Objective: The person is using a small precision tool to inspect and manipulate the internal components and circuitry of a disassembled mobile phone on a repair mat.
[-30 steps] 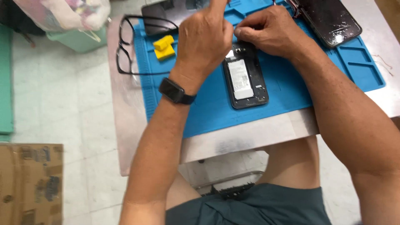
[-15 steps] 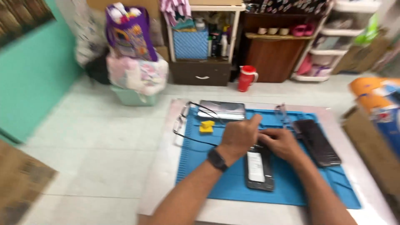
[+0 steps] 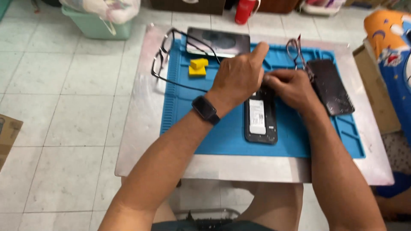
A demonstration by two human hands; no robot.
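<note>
From my remote seat I saw a floor of pale square tiles (image 3: 64, 85) under even, soft light. A low metal-topped table (image 3: 141, 141) stood on it. Beyond the table's far left corner sat a light green plastic tub (image 3: 96, 26) with a white bag (image 3: 115, 8) in it. Past the far edge stood a red container (image 3: 244, 10) against dark furniture. A brown cardboard box (image 3: 7, 132) lay at the left, and a cartoon-printed cushion (image 3: 387, 38) at the right.
</note>
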